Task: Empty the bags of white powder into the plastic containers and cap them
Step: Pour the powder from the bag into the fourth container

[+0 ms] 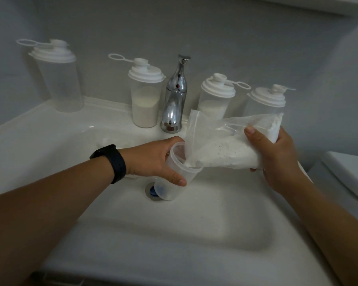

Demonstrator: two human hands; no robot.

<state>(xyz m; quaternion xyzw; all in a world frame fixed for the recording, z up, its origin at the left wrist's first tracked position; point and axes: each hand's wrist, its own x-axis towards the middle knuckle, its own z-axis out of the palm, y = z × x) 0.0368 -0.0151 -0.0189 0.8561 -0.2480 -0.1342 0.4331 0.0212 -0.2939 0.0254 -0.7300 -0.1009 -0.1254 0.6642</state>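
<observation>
Left hand (pixel 157 159) curls round an uncapped plastic container (pixel 175 172), held over the sink (pixel 174 234) drain. Right hand (pixel 277 159) has its grip closed round the far end of a bag of white powder (pixel 225 149), tilted so the open mouth sits inside the container rim. Powder appears to be sliding in; a little lies at the bottom. Judgement: pour is at an early stage. To do it well, keep the bag mouth tucked in the rim, raise the far end gradually, steady the container. Four capped containers (pixel 145 96) stand by the tap (pixel 175 96); at least two hold powder.
</observation>
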